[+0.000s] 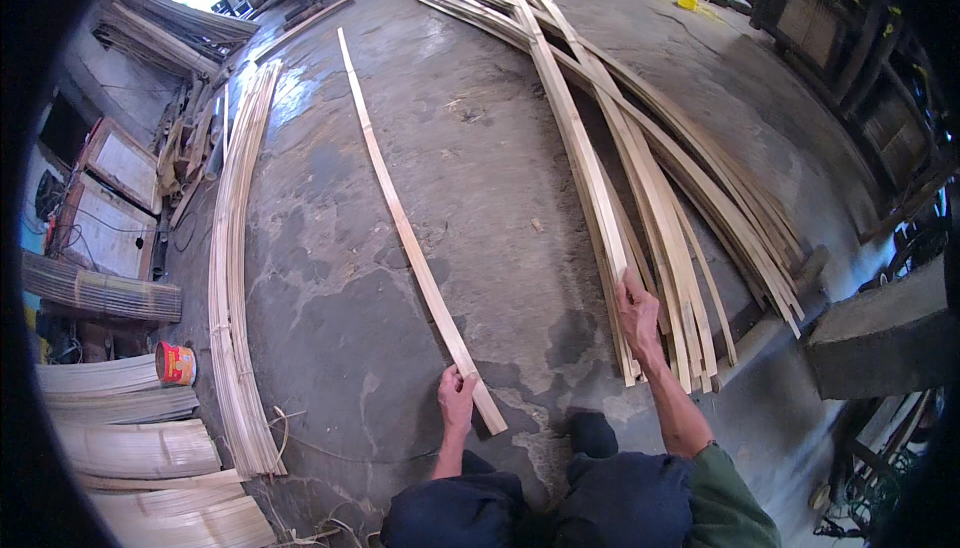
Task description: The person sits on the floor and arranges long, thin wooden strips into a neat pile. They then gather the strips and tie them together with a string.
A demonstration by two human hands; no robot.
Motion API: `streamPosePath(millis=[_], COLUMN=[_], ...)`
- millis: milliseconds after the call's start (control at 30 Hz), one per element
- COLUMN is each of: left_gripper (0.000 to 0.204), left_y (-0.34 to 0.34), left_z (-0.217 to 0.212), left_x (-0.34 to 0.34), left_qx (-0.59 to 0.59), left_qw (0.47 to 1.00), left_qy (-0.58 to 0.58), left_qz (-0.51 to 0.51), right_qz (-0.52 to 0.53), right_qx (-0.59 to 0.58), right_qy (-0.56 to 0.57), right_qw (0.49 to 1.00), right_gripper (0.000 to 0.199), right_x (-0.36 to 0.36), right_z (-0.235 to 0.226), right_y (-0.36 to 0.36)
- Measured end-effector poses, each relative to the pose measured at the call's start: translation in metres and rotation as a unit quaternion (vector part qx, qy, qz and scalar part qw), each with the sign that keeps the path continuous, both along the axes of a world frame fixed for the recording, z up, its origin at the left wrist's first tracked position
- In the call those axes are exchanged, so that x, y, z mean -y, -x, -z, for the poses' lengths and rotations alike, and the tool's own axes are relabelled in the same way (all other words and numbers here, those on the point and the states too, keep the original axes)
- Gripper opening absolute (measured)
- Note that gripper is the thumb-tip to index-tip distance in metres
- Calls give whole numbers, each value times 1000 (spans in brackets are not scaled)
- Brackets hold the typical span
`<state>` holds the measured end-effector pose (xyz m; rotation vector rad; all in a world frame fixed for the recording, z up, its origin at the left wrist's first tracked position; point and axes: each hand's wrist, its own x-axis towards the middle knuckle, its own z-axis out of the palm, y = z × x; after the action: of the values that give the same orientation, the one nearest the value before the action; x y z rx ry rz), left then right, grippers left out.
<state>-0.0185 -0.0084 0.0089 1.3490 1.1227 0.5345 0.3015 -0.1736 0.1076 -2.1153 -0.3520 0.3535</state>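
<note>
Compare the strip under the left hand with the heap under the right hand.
The single strip lies alone on the concrete floor; the heap of strips is many, overlapping and fanned out. The left hand touches the single strip near its close end; the right hand rests on the heap. The single strip lies left of the heap. Both are long, pale, flat slats that run away from the person.
</note>
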Motion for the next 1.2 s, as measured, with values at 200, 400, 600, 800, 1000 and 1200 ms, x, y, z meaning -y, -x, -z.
streamPosePath(millis=[200, 400, 600, 800, 1000, 1200], left_gripper=[29, 27, 31, 35, 37, 42], left_y=[-6, -38, -83, -56, -25, 3], left_z=[-4, -37, -54, -65, -75, -65], left_x=[-1, 35, 64, 45, 46, 59], left_qx=[8, 62, -26, 6, -55, -25], left_qw=[999, 986, 965, 962, 946, 912], left_qy=[48, 143, -33, 143, 211, 279], left_qz=[0, 60, 258, 231, 239, 300], right_qz=[-49, -196, -201, -90, -6, -9], right_qx=[140, 226, -160, -89, 29, 151], right_qy=[36, 91, -14, -170, -171, 28], right_qw=[988, 950, 966, 977, 985, 988], right_gripper=[33, 49, 40, 46, 50, 51], right_x=[14, -4, -2, 13, 45, 82], right_z=[16, 19, 66, -4, -79, -87], right_y=[2, 56, 128, 62, -34, -129])
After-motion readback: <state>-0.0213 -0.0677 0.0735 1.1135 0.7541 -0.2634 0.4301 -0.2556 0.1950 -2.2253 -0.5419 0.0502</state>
